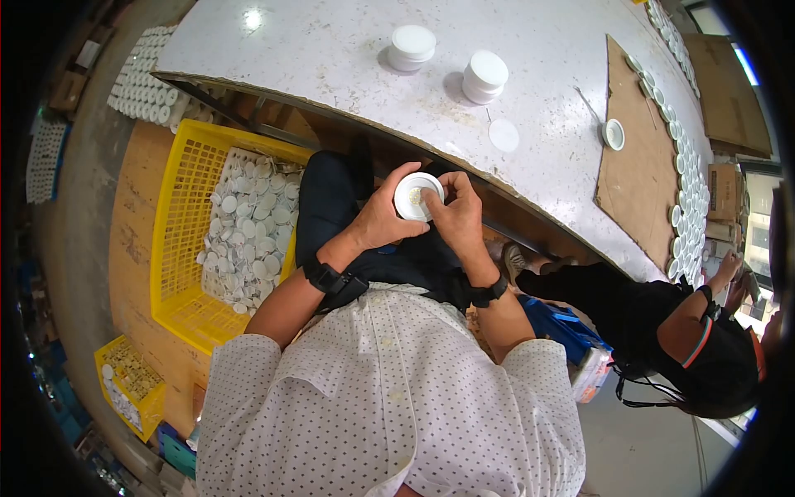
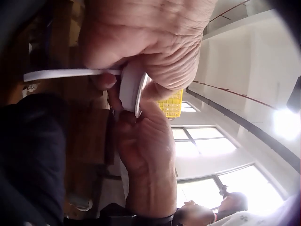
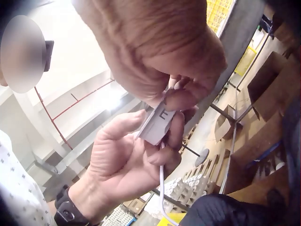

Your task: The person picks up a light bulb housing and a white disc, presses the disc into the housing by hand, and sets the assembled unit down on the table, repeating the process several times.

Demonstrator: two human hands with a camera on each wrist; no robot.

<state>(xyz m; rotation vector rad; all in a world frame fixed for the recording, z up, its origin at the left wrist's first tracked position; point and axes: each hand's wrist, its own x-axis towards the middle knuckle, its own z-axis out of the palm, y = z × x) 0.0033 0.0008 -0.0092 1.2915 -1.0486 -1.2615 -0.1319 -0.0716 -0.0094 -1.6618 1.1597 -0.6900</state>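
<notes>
A round white fixture (image 1: 416, 199) with a small yellowish centre is held over the lap, just off the table edge. My left hand (image 1: 386, 207) grips its rim from the left, thumb below and fingers above. My right hand (image 1: 460, 217) holds its right side, with the thumb reaching over the open face. In the right wrist view the fixture (image 3: 156, 126) shows a dark marking on its side, and a white cord (image 3: 162, 188) hangs beneath it. The left wrist view shows a flat white strip-like edge (image 2: 70, 74) beside the fixture (image 2: 131, 89).
Two stacks of white round pieces (image 1: 411, 48) (image 1: 484, 77) and a flat white disc (image 1: 503, 135) lie on the table (image 1: 331, 50). Cardboard (image 1: 638, 166) with rows of white rings is at right. A yellow crate (image 1: 178, 240) of discs stands left; a person in black (image 1: 638, 323) sits right.
</notes>
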